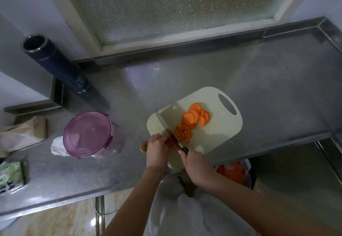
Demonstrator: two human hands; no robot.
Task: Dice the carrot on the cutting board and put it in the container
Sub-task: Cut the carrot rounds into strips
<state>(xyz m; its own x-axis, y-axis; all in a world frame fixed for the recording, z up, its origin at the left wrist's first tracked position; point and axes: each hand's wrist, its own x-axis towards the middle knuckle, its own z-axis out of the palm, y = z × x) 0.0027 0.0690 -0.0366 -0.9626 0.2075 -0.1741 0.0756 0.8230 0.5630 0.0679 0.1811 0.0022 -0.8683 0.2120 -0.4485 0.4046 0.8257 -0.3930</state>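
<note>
Right now your right hand is wrapped around the black handle of the knife. The blade slants away from that grip across the cutting board. Your left hand sits just left of the blade, fingers bent down and pinning a carrot piece against the board. Across the blade from that hand lies a heap of diced carrot. Beyond it, farther from your knife grip, are overlapping carrot rounds. A carrot stub peeks out just beside your left hand, off the board. The lidded purple container stands well left of both hands on the steel counter.
</note>
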